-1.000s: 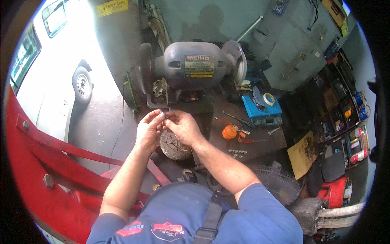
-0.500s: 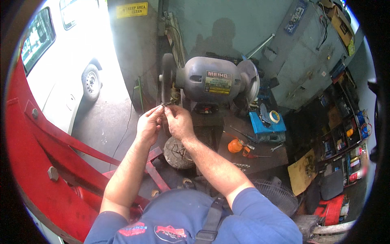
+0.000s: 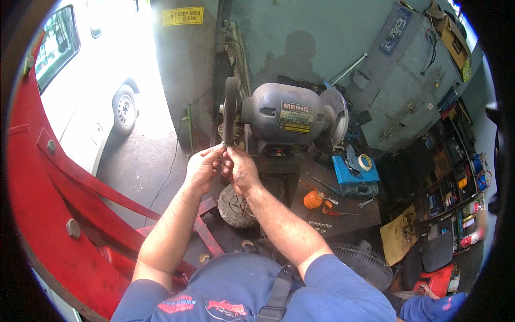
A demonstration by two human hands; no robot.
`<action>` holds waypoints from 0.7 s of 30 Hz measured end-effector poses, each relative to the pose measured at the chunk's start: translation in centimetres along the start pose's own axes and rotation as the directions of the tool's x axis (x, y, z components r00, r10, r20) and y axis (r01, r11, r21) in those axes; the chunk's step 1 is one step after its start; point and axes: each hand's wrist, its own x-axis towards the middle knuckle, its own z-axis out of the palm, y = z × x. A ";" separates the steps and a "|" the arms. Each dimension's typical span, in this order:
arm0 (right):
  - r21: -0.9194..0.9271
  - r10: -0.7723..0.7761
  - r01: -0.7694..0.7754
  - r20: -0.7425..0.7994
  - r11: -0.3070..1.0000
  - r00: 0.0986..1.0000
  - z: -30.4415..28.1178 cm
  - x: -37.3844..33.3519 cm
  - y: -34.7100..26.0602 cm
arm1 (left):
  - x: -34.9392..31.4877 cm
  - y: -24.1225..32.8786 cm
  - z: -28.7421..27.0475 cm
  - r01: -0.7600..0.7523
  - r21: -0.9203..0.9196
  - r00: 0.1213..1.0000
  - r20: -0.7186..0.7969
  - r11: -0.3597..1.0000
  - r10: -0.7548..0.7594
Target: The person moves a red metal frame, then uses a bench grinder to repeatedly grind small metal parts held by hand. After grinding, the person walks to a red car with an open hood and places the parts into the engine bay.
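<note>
A grey bench grinder point(image 3: 287, 110) stands in front of me, with a dark wheel point(image 3: 231, 110) on its left end and a pale wheel point(image 3: 335, 115) on its right. My left hand point(image 3: 205, 167) and my right hand point(image 3: 242, 170) meet at the lower front of the dark wheel. Pinched between the fingertips of both is a small dark piece point(image 3: 226, 144), held at the wheel's edge. Its kind is too small to make out, and whether it touches the wheel I cannot tell.
A round, dirty block point(image 3: 235, 208) sits below my hands. On the bench right are an orange oil can point(image 3: 313, 199), a blue case point(image 3: 351, 174) with a tape roll point(image 3: 365, 162), and a wrench point(image 3: 367, 202). Red steel framework point(image 3: 70, 188) rises left; a fan point(image 3: 365, 263) stands lower right.
The view has shifted slightly, so the grinder sits a little more to the right and lower. Both hands stay together at the dark wheel. Another person's blue sleeve and hand have appeared at lower right.
</note>
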 end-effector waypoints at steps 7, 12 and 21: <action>0.275 0.186 -0.252 0.242 0.928 0.952 -0.9 0.8 -0.4 | 0.4 0.0 -0.4 0.021 -0.035 0.996 0.093 0.999 -0.018; 0.201 0.225 -0.297 0.320 0.933 0.921 -0.7 0.1 -1.1 | 0.4 -0.5 -0.8 -0.023 -0.035 0.996 0.086 0.999 0.026; -0.104 0.117 -0.111 0.058 0.988 0.991 -0.5 0.3 -0.9 | 0.3 -0.9 0.2 -0.101 0.043 0.995 0.017 0.994 0.101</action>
